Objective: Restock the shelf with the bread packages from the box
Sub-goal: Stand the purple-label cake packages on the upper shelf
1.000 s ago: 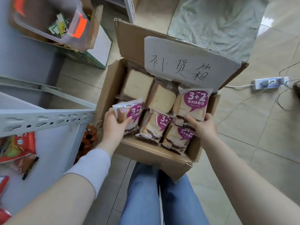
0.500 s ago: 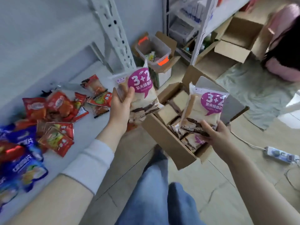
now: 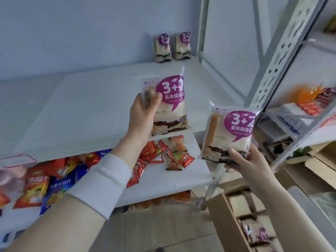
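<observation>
Raised to shelf (image 3: 87, 110): left grip (image 3: 141, 119) clutches bread package (image 3: 171, 108), right grip (image 3: 254, 164) second package (image 3: 231, 130).

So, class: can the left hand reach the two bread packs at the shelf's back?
Probably yes: the left hand, though gripping a pack, has open shelf before the two packs.

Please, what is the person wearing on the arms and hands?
A white fabric band wraps the left forearm near the wrist. The right forearm is unsleeved. The left hand and right hand wear no gloves; no ring or watch shows.
</observation>
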Demonstrator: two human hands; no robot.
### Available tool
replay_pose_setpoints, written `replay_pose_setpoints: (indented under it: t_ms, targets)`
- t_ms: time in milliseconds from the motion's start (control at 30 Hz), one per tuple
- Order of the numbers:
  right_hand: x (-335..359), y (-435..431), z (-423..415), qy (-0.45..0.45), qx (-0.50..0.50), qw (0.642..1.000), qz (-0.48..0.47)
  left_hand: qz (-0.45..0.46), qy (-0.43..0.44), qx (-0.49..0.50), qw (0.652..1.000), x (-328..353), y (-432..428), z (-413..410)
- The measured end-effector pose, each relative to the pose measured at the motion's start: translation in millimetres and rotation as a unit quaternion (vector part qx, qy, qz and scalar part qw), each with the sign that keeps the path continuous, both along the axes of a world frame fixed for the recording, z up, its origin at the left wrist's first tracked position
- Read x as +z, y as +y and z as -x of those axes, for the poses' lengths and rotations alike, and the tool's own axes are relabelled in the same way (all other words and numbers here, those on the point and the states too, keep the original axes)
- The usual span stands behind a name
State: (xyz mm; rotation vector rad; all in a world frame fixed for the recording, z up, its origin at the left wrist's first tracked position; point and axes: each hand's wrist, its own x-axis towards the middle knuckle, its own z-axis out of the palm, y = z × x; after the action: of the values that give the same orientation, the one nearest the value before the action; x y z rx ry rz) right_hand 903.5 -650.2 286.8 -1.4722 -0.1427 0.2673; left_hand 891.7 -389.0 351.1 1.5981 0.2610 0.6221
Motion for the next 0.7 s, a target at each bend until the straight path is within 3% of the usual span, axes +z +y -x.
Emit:
replay_pose_setpoints:
  t_ms: [133, 467, 700]
  targets:
    - [19.5, 62.3, -50.4, -0.012, 0.017, 1.000, -0.005, -0.038, 0.021, 0.007, 0.999, 10.4, 61.9, -30.2]
    - [36.2, 138.8, -193.8, -0.019, -0.036, 0.999, 0.017, -0.001, 0.068, -0.012, 0.998, 8.5, 123.1, -161.6]
    - [32.1, 176.6, -334.2, -0.030, -0.026, 0.999, 0.020, 0.017, 0.032, 0.029, 0.999, 9.9, 149.3, -287.4]
